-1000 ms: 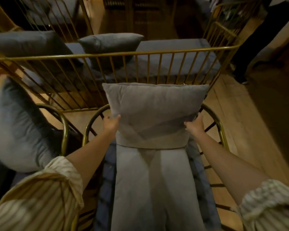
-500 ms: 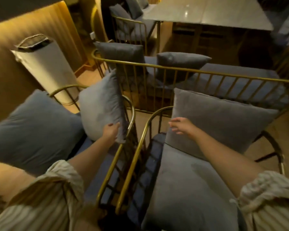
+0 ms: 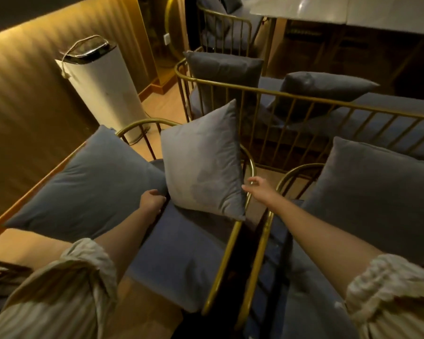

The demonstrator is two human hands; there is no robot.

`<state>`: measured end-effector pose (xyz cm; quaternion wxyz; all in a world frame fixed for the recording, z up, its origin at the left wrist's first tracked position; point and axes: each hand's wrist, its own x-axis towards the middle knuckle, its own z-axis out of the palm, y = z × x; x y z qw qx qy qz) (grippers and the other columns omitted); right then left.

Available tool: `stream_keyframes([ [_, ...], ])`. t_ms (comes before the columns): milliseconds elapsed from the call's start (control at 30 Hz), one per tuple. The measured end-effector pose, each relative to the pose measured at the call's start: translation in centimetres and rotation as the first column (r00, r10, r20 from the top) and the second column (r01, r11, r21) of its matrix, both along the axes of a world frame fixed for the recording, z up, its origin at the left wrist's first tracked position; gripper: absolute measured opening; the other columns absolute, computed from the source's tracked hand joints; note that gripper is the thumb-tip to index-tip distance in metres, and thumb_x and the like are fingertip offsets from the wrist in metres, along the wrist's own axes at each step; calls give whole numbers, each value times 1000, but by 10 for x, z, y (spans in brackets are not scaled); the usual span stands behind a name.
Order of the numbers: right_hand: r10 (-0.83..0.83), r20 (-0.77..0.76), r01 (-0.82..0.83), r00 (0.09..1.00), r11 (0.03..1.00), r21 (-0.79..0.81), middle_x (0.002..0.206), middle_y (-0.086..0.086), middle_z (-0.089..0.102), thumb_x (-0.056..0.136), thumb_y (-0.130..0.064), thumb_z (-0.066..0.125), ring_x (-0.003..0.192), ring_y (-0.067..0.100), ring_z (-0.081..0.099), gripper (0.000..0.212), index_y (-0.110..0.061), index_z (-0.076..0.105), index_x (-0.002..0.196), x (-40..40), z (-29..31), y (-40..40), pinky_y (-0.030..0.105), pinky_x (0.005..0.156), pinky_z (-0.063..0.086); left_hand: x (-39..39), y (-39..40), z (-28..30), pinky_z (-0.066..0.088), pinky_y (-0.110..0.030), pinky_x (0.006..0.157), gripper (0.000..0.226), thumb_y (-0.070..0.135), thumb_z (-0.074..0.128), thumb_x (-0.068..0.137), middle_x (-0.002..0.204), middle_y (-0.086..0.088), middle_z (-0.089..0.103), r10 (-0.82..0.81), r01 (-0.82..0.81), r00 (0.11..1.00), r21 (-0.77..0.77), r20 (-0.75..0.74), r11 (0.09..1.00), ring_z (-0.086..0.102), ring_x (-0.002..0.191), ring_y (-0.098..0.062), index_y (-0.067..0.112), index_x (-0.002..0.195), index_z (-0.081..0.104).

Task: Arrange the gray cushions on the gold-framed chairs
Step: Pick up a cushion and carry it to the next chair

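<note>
A square gray cushion (image 3: 201,162) stands tilted on one edge on the dark seat pad (image 3: 181,253) of the left gold-framed chair (image 3: 227,243). My left hand (image 3: 152,201) is curled around its lower left corner. My right hand (image 3: 257,186) has its fingers spread at the cushion's right edge, just above the chair's gold arm rail. In the right gold-framed chair (image 3: 260,263) a second gray cushion (image 3: 372,192) leans upright against the back. A larger gray cushion (image 3: 88,184) lies to the left, touching my left hand.
A tall white bin (image 3: 101,86) stands by the ribbed wall at the left. Behind the chairs runs a gold-railed bench (image 3: 304,96) with two dark cushions (image 3: 223,69) (image 3: 323,86). A grey tabletop (image 3: 353,13) is at the far right.
The view has swung left. Both hands left the right chair's cushion. My left hand shifted to the left chair cushion's lower left corner, that cushion turned, and my right hand crossed to its right edge.
</note>
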<state>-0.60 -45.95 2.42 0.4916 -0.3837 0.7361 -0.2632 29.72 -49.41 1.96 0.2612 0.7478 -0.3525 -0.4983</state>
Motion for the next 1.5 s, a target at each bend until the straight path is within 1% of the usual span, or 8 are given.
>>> stream_keyframes([
  [133, -156, -8, 155, 988, 987, -32, 132, 14, 57, 90, -19, 68, 122, 29, 55, 57, -6, 44, 141, 33, -21, -39, 38, 103, 45, 32, -69, -34, 41, -38, 67, 5, 6, 57, 92, 90, -27, 61, -60, 60, 998, 62, 0, 996, 49, 76, -29, 6, 88, 61],
  [233, -261, -35, 258, 965, 964, -63, 139, 12, 54, 87, -26, 71, 128, 31, 53, 66, -9, 41, 143, 54, -42, -67, 44, 106, 44, 36, -106, -40, 34, -40, 67, 40, 8, 56, 94, 62, -8, 33, -152, 153, 988, 53, -14, 987, 35, 68, -26, 14, 60, 37],
  [500, -420, -192, 407, 887, 908, -102, 154, 0, 40, 37, -90, 67, 139, 27, 42, 137, -30, 22, 151, 78, -74, -104, 51, 111, 39, 31, -182, -74, 39, -32, 54, 40, 33, 48, 101, 54, -7, 50, -137, 161, 976, 137, -171, 977, 42, 53, -17, 7, 72, 53],
  [633, -453, -214, 415, 866, 888, -200, 148, -4, 47, 43, -85, 74, 133, 20, 48, 125, -31, 30, 147, 74, -83, -114, 45, 108, 44, 21, -216, -108, 46, -43, 93, 57, 49, 33, 102, 124, -24, 61, -112, 135, 983, 159, -142, 978, 58, 113, -38, 1, 117, 60],
  [800, -490, -216, 433, 844, 862, -264, 141, -7, 53, 51, -74, 81, 126, 14, 53, 112, -30, 37, 144, 72, -95, -117, 39, 104, 48, 11, -252, -137, 43, -38, 87, 81, 64, 19, 97, 101, -20, 67, -54, 76, 989, 160, -136, 984, 61, 91, -32, 1, 132, 55],
  [900, -510, -222, 442, 831, 847, -295, 138, -8, 55, 53, -69, 83, 123, 12, 55, 107, -30, 40, 142, 69, -101, -120, 34, 100, 49, 17, -275, -161, 37, -44, 112, 96, 87, 23, 78, 143, -8, 53, 55, 0, 964, 206, -260, 979, 47, 133, -31, 21, 142, 49],
  [1233, -601, -126, 539, 789, 777, -325, 124, -11, 64, 52, -66, 83, 110, 7, 61, 93, -25, 54, 131, 65, -99, -113, 29, 93, 53, 25, -283, -162, 38, -42, 109, 76, 86, 30, 79, 137, 4, 58, 90, -14, 874, 159, -478, 987, 51, 129, -23, 36, 129, 59],
  [1500, -721, -22, 690, 692, 670, -275, 112, -6, 71, 62, -69, 75, 100, 12, 68, 77, -21, 64, 120, 51, -67, -76, 39, 89, 58, 37, -240, -94, 50, -40, 89, 52, 73, 36, 90, 117, 4, 69, -156, 200, 861, 41, -484, 979, 63, 111, -20, 37, 112, 66],
])
